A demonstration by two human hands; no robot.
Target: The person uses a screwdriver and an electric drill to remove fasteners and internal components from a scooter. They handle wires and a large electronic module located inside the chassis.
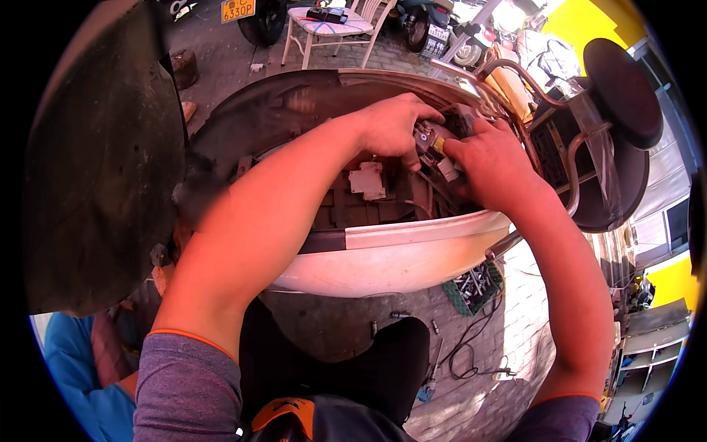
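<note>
Both my hands reach into the open body of a scooter-like vehicle, inside its cream side panel point(412, 254). My left hand point(394, 127) closes thumb and fingers around a small electrical part point(429, 140) with a yellow piece on it. From the other side, my right hand point(492, 158) has its thumb against the yellow piece; its other fingers curl behind and are partly hidden. To the left of the part, lower in the cavity, sits a pale bracket-like piece point(368, 181).
A large dark panel point(103, 162) stands at the left. A padded backrest point(622, 92) with metal tubes rises at the right. Below are a green crate point(475, 287) of metal pieces and a black cable point(464, 361). A person in blue point(70, 368) is at lower left; a chair point(331, 28) stands beyond.
</note>
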